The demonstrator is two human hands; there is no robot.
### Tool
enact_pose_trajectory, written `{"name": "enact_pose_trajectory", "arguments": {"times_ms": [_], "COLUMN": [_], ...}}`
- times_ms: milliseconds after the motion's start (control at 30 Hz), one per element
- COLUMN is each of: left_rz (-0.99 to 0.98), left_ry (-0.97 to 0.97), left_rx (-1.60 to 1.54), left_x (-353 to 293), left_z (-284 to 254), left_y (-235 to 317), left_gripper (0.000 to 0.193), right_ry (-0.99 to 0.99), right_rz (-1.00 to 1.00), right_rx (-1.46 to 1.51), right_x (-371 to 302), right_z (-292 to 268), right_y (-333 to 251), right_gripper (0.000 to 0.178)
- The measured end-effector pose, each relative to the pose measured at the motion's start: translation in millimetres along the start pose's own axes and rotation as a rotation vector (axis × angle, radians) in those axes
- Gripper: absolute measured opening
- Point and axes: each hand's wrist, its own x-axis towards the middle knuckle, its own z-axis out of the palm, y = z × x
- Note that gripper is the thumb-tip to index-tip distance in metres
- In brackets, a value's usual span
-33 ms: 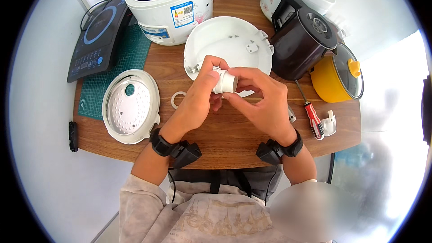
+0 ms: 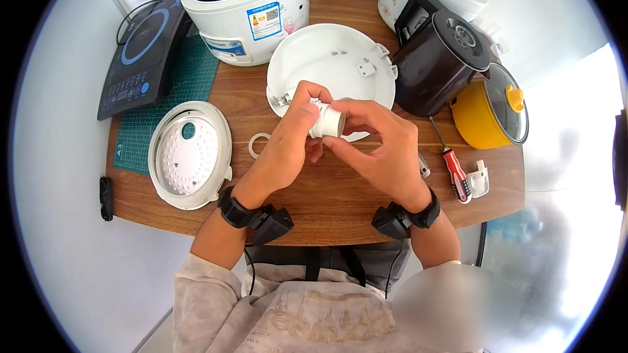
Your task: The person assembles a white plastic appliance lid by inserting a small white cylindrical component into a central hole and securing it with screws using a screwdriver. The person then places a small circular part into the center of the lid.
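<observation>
Both hands meet around a short white cylindrical plastic part (image 2: 329, 121), held over the near edge of the round white cooker lid shell (image 2: 297, 68). My left hand (image 2: 293, 132) is closed on its left side, thumb on top. My right hand (image 2: 386, 140) pinches its right, wider end between thumb and fingers; some fingertips are hidden behind it. Small screws (image 2: 339, 52) and a small white plate (image 2: 366, 69) lie inside the shell. A white ring (image 2: 258, 145) rests on the table beside my left wrist.
At left are a perforated inner lid (image 2: 190, 157), a green cutting mat (image 2: 140, 137) and an induction cooker (image 2: 140, 52). A rice cooker body (image 2: 229, 19) stands behind. To the right are a dark kettle (image 2: 432, 65), a yellow pot (image 2: 481, 121), a screwdriver (image 2: 456, 173) and a white bracket (image 2: 479, 181).
</observation>
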Motion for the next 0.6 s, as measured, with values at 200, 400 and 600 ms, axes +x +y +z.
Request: {"name": "enact_pose_trajectory", "arguments": {"times_ms": [200,400,600], "left_rz": [-0.030,-0.113,-0.099], "left_ry": [0.010,-0.018,-0.013], "left_rx": [0.089,0.076,0.150], "left_x": [1.3,-1.7,-4.3], "left_z": [-1.3,0.5,4.4], "left_y": [0.3,9.1,8.6], "left_gripper": [0.033,0.034,0.043], "right_ry": [-0.029,-0.046,-0.110], "right_rz": [-0.137,-0.194,0.145], "right_rx": [-0.099,-0.178,0.073], "right_x": [0.0,-0.5,-2.3], "right_z": [0.0,-2.7,0.1], "right_y": [3.4,-0.2,4.6], "right_gripper": [0.038,0.034,0.030]}}
